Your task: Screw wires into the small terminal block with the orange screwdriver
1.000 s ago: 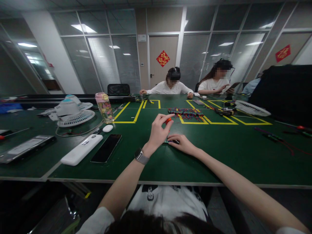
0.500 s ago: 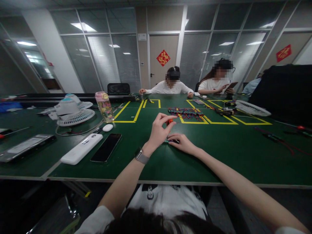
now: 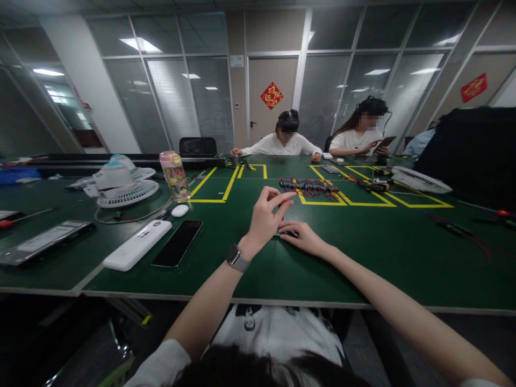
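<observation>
My left hand (image 3: 264, 217) is raised just above the green table (image 3: 363, 258), its fingers pinched together over a small upright tool that they mostly hide. Right beside it, my right hand (image 3: 302, 237) lies low on the table, its fingertips pressed on a small dark part (image 3: 287, 234). The two hands nearly touch above that part. A watch sits on my left wrist.
A black phone (image 3: 177, 243), a white oblong device (image 3: 137, 244) and a white mouse (image 3: 179, 210) lie to the left. Behind them stand a pink-capped bottle (image 3: 174, 176) and a white fan (image 3: 123, 185). A bundle of coloured wires (image 3: 308, 187) lies ahead. Two people sit across the table.
My left fingers have shifted around the tool, so its orange top no longer shows. The right hand has stayed pressed on the small part.
</observation>
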A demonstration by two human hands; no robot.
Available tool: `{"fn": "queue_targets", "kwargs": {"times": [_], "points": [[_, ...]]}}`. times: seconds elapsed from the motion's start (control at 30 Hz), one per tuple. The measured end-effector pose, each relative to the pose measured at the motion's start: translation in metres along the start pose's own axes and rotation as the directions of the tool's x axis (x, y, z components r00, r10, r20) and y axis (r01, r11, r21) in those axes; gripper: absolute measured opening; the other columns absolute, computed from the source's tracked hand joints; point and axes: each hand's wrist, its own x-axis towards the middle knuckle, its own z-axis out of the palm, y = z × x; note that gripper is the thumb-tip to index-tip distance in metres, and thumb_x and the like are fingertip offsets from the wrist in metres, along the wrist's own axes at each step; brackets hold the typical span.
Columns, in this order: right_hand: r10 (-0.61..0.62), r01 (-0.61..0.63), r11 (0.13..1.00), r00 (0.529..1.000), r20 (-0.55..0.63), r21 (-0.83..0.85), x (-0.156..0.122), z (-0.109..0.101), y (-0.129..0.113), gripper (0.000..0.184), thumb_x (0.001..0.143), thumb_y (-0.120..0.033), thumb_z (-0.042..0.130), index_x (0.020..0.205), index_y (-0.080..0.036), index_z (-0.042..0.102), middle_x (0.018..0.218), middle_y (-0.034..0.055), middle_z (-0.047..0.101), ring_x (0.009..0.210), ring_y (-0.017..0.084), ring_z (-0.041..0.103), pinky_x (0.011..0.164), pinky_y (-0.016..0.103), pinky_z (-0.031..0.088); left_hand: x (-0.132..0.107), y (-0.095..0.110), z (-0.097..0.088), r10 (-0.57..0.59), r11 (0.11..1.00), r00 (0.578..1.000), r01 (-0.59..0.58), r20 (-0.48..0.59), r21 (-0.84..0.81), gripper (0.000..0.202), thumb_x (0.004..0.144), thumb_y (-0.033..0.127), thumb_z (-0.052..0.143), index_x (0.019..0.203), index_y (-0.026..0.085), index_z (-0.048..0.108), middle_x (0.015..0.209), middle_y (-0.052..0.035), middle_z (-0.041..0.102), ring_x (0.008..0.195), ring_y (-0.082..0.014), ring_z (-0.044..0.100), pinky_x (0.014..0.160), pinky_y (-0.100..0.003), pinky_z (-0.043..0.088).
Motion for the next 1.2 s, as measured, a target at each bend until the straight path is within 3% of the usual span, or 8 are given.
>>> {"fn": "queue_targets", "kwargs": {"times": [0.17,0.4,0.57,0.67,0.87,1.03,1.1,1.2], "points": [[-0.008,0.008,1.000,1.000,0.012,0.007,0.0000,-0.0004,0.0010,0.020,0.087,-0.027,0.058,0.097,-0.020,0.073,0.108,0.0088,0.070,0.100,0.023,0.065,0.090,0.037,0.050,0.0019,0.0007,0.0010,-0.005,0.991,0.998,0.013,0.060,-0.133,0.031,0.096,0.020,0.040,0.121,0.021,0.058,0.109,-0.0066,0.062,0.103,-0.0151,0.058,0.092,-0.029,0.046],[-0.004,0.004,1.000,1.000,-0.005,-0.004,0.0001,0.0010,0.0037,0.017,0.085,-0.025,0.061,0.097,-0.021,0.073,0.107,0.0083,0.070,0.100,0.023,0.065,0.090,0.037,0.050,0.0015,-0.0011,0.0001,-0.063,0.996,0.997,0.061,-0.040,-0.062,0.019,0.086,0.026,0.061,0.103,0.022,0.069,0.090,-0.0022,0.060,0.080,-0.0124,0.058,0.077,-0.024,0.048],[-0.008,0.008,1.000,1.000,0.002,0.000,-0.0001,0.0009,0.0039,0.018,0.085,-0.025,0.062,0.097,-0.021,0.073,0.107,0.0081,0.070,0.099,0.023,0.065,0.090,0.037,0.050,0.0015,-0.0023,0.0000,-0.097,0.982,0.994,0.103,0.046,-0.159,0.034,0.095,0.018,0.040,0.126,0.023,0.056,0.114,-0.0065,0.063,0.104,-0.0151,0.058,0.092,-0.028,0.045],[-0.008,0.008,1.000,1.000,0.005,0.001,-0.0001,0.0005,0.0035,0.018,0.085,-0.026,0.061,0.098,-0.021,0.073,0.108,0.0080,0.070,0.100,0.023,0.065,0.091,0.037,0.050,0.0013,-0.0026,0.0012,-0.116,0.965,0.991,0.130,0.071,-0.229,0.034,0.094,0.017,0.043,0.125,0.022,0.056,0.113,-0.0065,0.064,0.100,-0.0148,0.061,0.087,-0.026,0.048],[-0.006,0.006,1.000,1.000,-0.007,0.004,-0.0004,0.0013,0.0042,0.018,0.086,-0.027,0.061,0.098,-0.022,0.073,0.108,0.0078,0.070,0.100,0.023,0.065,0.090,0.036,0.050,0.0019,-0.0013,-0.0013,-0.146,0.989,0.987,0.144,-0.059,-0.038,0.022,0.087,0.024,0.058,0.107,0.021,0.068,0.094,-0.0041,0.060,0.084,-0.0139,0.058,0.079,-0.025,0.048],[-0.009,0.009,1.000,1.000,-0.006,-0.002,-0.0004,0.0015,0.0043,0.020,0.087,-0.029,0.059,0.098,-0.022,0.073,0.108,0.0077,0.070,0.100,0.022,0.065,0.090,0.036,0.051,0.0021,-0.0059,0.0000,-0.156,0.973,0.988,0.152,-0.011,-0.174,0.033,0.095,0.017,0.041,0.122,0.021,0.059,0.110,-0.0058,0.063,0.099,-0.0139,0.059,0.088,-0.026,0.046],[-0.007,0.007,1.000,1.000,-0.004,-0.004,-0.0004,0.0016,0.0044,0.020,0.088,-0.029,0.058,0.099,-0.021,0.073,0.107,0.0079,0.070,0.100,0.022,0.065,0.090,0.036,0.051,0.0019,-0.0066,0.0004,-0.161,0.971,0.987,0.157,-0.008,-0.181,0.031,0.093,0.020,0.046,0.121,0.021,0.059,0.104,-0.0052,0.064,0.092,-0.0136,0.061,0.082,-0.025,0.048],[-0.010,0.010,1.000,1.000,0.000,-0.004,-0.0006,0.0017,0.0048,0.020,0.088,-0.028,0.058,0.098,-0.021,0.073,0.107,0.0082,0.070,0.101,0.022,0.065,0.091,0.036,0.050,0.0020,-0.0049,-0.0008,-0.160,0.986,0.985,0.156,-0.072,-0.057,0.023,0.087,0.023,0.058,0.108,0.021,0.067,0.092,-0.0035,0.062,0.084,-0.0139,0.059,0.079,-0.025,0.048]]}}
